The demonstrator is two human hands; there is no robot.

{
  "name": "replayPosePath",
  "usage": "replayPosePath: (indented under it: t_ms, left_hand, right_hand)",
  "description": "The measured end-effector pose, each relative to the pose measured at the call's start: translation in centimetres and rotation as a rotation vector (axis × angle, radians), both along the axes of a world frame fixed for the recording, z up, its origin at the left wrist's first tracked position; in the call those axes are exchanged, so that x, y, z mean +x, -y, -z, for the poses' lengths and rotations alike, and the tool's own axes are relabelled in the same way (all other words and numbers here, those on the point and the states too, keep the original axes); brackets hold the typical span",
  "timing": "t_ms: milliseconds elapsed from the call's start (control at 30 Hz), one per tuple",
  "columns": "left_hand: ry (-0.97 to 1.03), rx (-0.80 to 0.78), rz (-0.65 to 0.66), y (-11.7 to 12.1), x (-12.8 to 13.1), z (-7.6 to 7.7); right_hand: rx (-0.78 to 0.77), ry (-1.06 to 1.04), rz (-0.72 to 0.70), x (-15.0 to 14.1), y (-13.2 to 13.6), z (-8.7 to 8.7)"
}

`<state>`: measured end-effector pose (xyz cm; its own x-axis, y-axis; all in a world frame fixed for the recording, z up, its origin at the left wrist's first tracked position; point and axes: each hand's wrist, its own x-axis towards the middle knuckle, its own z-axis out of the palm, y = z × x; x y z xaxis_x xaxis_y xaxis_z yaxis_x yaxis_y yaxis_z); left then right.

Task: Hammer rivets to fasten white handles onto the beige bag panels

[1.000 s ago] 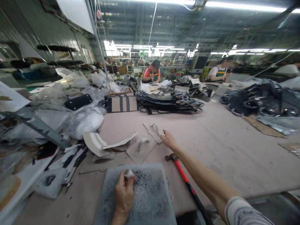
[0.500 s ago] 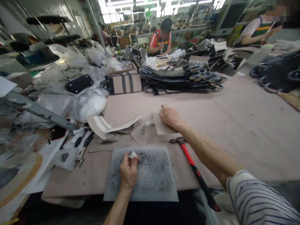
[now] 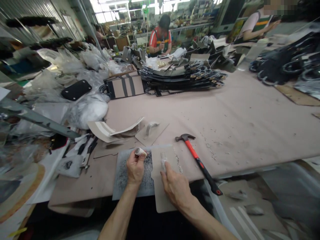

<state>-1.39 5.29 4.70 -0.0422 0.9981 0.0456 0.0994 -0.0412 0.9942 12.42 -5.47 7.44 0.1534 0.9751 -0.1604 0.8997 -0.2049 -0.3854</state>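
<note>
My left hand (image 3: 135, 170) is closed around a small white cylinder (image 3: 140, 152) with a dark round end, above the left half of the grey board (image 3: 122, 171). My right hand (image 3: 177, 186) grips a beige panel (image 3: 158, 191) with a clear plastic-wrapped fitting on its face, fingers at the fitting. The panel covers the board's right half and reaches past its front edge. To the right lies a claw hammer (image 3: 196, 158) with a red and black handle. Another beige panel (image 3: 156, 131) with a wrapped handle lies behind the board.
Curved beige pieces with white strips (image 3: 102, 131) lie at the left, near plastic bags (image 3: 93, 108). Stacked dark bag parts (image 3: 180, 78) stand at the back. Tiny metal bits (image 3: 211, 148) are scattered right of the hammer. A co-worker (image 3: 160, 38) sits across the table.
My right hand has come back from the far side of the board, bringing the beige panel onto it. The left hand keeps the white cylinder. The view has turned slightly right.
</note>
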Motion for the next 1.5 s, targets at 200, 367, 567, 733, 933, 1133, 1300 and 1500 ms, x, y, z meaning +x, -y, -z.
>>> replayPosePath:
  t_ms: [200, 367, 567, 733, 933, 1133, 1300, 1500]
  left_hand:
    - [0.103, -0.024, 0.357, -1.8, 4.3, -1.0]
    - [0.103, -0.068, 0.443, -2.0, 5.5, 0.5]
    - [0.105, -0.104, 0.428, -2.0, 5.3, 1.1]
    - [0.07, -0.068, 0.435, -2.0, 5.4, 1.2]
    - [-0.1, 0.094, 0.444, -1.4, 5.3, 1.3]
    - [-0.208, 0.207, 0.499, -0.9, 5.2, 1.3]
    - [-0.16, 0.147, 0.521, -1.0, 5.1, 0.8]
    - [-0.151, 0.151, 0.556, -1.3, 5.0, 0.8]
  right_hand:
    - [0.003, -0.02, -0.008, 1.1, -0.8, -0.2]
    - [0.023, -0.032, -0.014, 1.3, -0.9, 0.0]
    - [-0.007, -0.031, 0.008, 1.3, -0.7, -0.2]
    - [-0.014, -0.066, -0.002, 1.2, -0.6, -0.6]
    - [0.106, -0.301, -0.032, 3.8, 0.2, -0.6]
    - [0.166, 0.051, 0.253, 11.1, 0.2, 1.4]
    - [-0.111, -0.352, 0.392, 14.0, -1.2, 1.4]
    - [-0.191, -0.673, 0.359, 12.1, -1.7, -2.9]
